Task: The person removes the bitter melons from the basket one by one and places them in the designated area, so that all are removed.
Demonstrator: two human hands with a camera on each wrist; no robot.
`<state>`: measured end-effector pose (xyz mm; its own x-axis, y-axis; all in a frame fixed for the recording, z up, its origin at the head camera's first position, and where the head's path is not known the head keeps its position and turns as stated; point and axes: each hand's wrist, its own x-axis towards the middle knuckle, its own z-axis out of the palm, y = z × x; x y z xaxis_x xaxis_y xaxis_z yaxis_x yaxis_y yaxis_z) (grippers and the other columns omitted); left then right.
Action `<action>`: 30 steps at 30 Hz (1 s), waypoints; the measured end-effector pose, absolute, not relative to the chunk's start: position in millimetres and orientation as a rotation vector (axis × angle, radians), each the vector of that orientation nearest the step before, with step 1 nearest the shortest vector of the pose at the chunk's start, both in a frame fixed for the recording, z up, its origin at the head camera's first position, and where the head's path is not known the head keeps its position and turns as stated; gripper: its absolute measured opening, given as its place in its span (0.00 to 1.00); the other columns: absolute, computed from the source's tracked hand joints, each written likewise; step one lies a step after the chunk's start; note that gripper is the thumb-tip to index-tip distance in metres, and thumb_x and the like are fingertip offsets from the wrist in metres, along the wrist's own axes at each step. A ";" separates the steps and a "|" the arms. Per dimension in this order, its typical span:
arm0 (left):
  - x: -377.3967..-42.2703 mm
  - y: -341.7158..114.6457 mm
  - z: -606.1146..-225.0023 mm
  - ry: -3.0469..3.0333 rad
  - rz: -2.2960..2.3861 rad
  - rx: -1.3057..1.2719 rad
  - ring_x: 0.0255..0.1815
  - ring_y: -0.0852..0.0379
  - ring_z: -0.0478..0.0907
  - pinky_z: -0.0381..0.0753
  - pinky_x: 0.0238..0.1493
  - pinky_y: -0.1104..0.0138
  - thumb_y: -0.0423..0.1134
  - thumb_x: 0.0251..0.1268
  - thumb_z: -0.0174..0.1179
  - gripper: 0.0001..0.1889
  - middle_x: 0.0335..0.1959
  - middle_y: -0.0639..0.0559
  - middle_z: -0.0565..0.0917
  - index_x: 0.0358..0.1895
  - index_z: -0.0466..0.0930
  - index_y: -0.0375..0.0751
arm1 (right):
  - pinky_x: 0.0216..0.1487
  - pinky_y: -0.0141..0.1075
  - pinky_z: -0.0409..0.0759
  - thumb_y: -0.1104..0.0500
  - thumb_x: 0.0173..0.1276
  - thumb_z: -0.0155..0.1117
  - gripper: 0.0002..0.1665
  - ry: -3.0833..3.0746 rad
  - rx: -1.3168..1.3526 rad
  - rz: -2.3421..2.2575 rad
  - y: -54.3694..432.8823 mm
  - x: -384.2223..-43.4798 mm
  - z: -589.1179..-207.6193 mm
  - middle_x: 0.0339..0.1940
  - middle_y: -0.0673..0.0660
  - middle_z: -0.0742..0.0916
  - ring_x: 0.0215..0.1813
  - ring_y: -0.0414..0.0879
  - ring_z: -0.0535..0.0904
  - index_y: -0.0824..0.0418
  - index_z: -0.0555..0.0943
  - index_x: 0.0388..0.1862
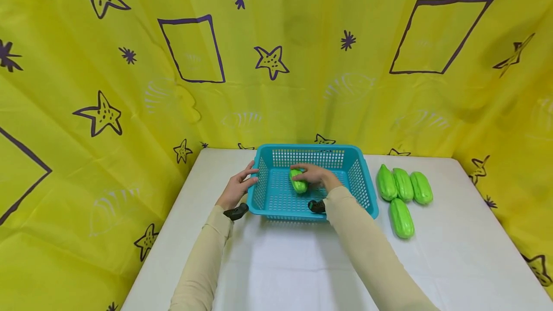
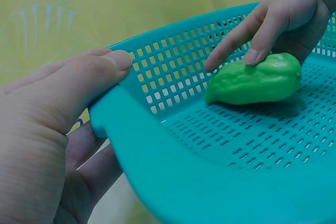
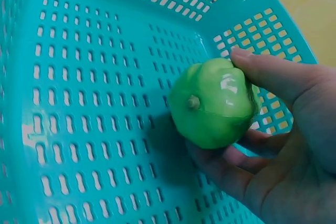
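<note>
A turquoise plastic basket [image 1: 367, 181] with slotted walls and floor stands on the table. My left hand [image 1: 236, 188] grips its left rim, thumb on top and fingers curled beneath the edge, as the left wrist view shows. Inside the basket my right hand [image 1: 317, 176] holds a glossy green gourd-like vegetable [image 3: 210, 103], thumb on one side and fingers round the other. This green vegetable [image 2: 257, 80] is elongated and lumpy, with a pointed end and a small stem nub. It lies low over the basket floor, left of the middle in the head view.
Right of the basket, several similar green vegetables [image 1: 403, 184] lie on the white tablecloth [image 1: 285, 272], three side by side and another [image 1: 402, 219] in front of them. A yellow curtain [image 1: 294, 100] with drawn stars encloses the table's back and sides.
</note>
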<state>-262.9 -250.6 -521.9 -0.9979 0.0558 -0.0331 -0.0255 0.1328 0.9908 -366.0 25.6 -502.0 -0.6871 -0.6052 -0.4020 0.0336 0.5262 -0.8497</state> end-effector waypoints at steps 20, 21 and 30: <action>-264.9 -254.5 -522.0 2.318 2.032 0.040 0.78 0.54 0.48 0.69 0.66 0.47 0.41 0.74 0.56 0.22 0.76 0.67 0.56 0.67 0.73 0.40 | 0.53 0.52 0.80 0.55 0.74 0.59 0.31 2.177 -0.460 -1.360 39.4 -366.2 -467.9 0.67 0.72 0.68 0.51 0.57 0.77 0.60 0.67 0.73; -265.0 -254.3 -522.1 2.320 2.032 0.042 0.78 0.54 0.48 0.68 0.66 0.47 0.40 0.74 0.56 0.22 0.76 0.67 0.56 0.67 0.72 0.40 | 0.53 0.54 0.79 0.55 0.74 0.58 0.30 2.191 -0.470 -1.363 41.9 -365.4 -465.5 0.67 0.73 0.69 0.51 0.58 0.77 0.60 0.67 0.73; -263.3 -250.9 -520.3 2.319 2.014 0.000 0.78 0.53 0.48 0.67 0.67 0.47 0.39 0.74 0.55 0.21 0.76 0.66 0.56 0.67 0.73 0.40 | 0.53 0.56 0.78 0.51 0.75 0.58 0.30 2.277 -0.465 -1.451 65.3 -354.2 -451.4 0.66 0.71 0.67 0.46 0.54 0.79 0.56 0.68 0.73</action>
